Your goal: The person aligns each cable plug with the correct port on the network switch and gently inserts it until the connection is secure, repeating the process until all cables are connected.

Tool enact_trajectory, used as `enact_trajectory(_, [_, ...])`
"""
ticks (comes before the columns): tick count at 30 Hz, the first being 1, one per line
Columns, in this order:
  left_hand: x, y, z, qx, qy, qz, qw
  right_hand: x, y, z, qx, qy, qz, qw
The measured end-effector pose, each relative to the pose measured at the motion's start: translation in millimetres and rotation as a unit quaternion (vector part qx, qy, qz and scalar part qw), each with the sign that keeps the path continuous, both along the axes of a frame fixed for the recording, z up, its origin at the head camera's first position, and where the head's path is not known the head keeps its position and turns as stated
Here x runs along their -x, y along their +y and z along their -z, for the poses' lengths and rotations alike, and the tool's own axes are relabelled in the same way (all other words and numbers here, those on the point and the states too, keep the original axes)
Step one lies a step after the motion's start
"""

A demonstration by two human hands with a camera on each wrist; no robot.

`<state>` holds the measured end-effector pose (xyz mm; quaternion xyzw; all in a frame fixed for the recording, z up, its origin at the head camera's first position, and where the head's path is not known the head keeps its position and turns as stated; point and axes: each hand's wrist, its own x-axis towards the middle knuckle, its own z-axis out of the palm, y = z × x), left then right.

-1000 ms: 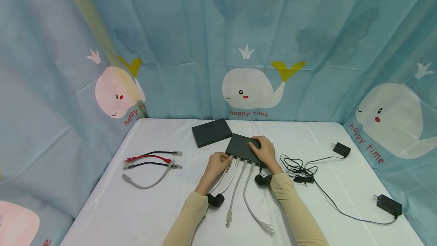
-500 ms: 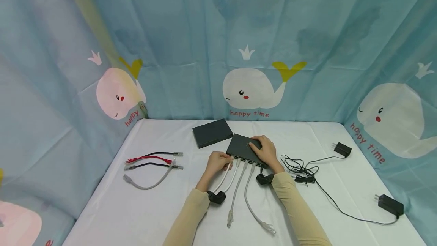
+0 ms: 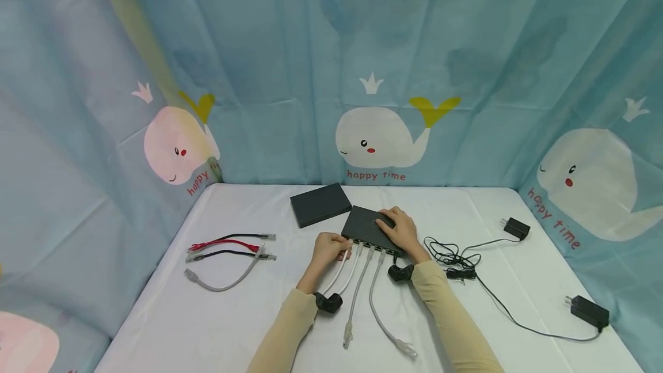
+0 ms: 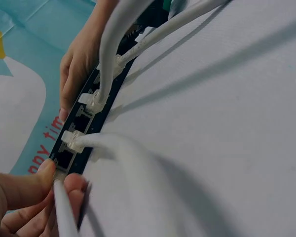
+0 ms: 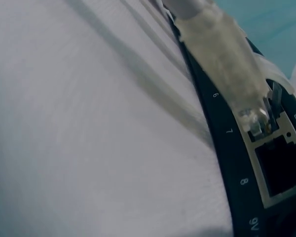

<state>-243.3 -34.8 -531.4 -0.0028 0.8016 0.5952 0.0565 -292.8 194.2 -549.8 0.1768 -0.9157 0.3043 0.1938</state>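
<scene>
A black network switch (image 3: 365, 224) lies on the white-covered table, its row of ports facing the person. With thumb and fingers my left hand (image 3: 326, 251) pinches the plug end of a white network cable (image 4: 64, 210) at the switch's leftmost port; the fingers partly hide the plug. My right hand (image 3: 401, 230) grips the switch's right part, thumb on top, fingers over the far edge. Several other network cables are plugged into the same row, among them a grey cable (image 3: 357, 298). In the right wrist view a clear plug (image 5: 227, 64) sits beside a bare port (image 5: 281, 165).
Behind the switch is a second black box (image 3: 321, 205). To the left lie a red cable (image 3: 230, 243), black cables and a grey cable (image 3: 223, 289). At right are two power adapters, one far (image 3: 517, 228) and one near (image 3: 589, 311), with tangled black cords (image 3: 453, 258).
Both hands stay at the switch, the left still pinching the plug at the leftmost port. The head view has shifted slightly.
</scene>
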Motion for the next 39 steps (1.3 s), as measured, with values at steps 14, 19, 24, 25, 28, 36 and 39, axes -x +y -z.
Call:
enact_trajectory(14, [-1.3, -1.7, -4.7, 0.037, 0.018, 0.035, 0.9985, -4.7, -0.5, -3.0, 0.007, -0.039, 0.029, 0.999])
enact_trajectory(19, [-4.2, -2.8, -9.1, 0.075, 0.065, 0.053, 0.9937, -4.1, -4.9, -6.7, 0.010, -0.059, 0.054, 0.997])
enact_trajectory(24, [-7.0, -5.2, -14.3, 0.069, 0.074, 0.076, 0.9919, -4.7, -10.2, -10.4, 0.004, -0.074, 0.084, 0.994])
enact_trajectory(25, [-7.8, -6.0, -15.2, 0.072, 0.072, 0.081, 0.9915, -5.4, -11.0, -10.7, 0.002, -0.075, 0.093, 0.993])
enact_trajectory(28, [-9.4, -8.5, -15.4, 0.103, 0.092, 0.089, 0.9864, -7.5, -12.3, -10.6, -0.003, -0.076, 0.117, 0.990])
enact_trajectory(36, [-18.9, -7.0, -20.5, 0.185, 0.079, 0.083, 0.9760, -18.1, -6.7, -11.3, -0.007, -0.088, 0.128, 0.988])
enact_trajectory(39, [-23.5, -8.0, -20.9, 0.203, 0.084, 0.080, 0.9722, -24.8, -3.4, -13.4, -0.009, -0.102, 0.113, 0.988])
